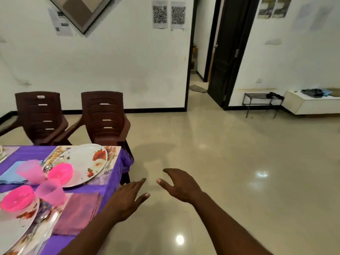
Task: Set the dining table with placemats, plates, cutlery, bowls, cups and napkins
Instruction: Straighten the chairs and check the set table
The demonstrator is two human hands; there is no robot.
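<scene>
My left hand and right hand hang released, holding nothing; I should fetch the next piece for the bench at lower left.

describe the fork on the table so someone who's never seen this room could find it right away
Start at the purple-clothed table and go to its far corner, by the right-hand brown chair. A floral plate sits there; the fork lies along its right side, the only cutlery at the table's edge.

Home dining room: laid table, plastic chairs, tiled floor, shoe rack.
</scene>
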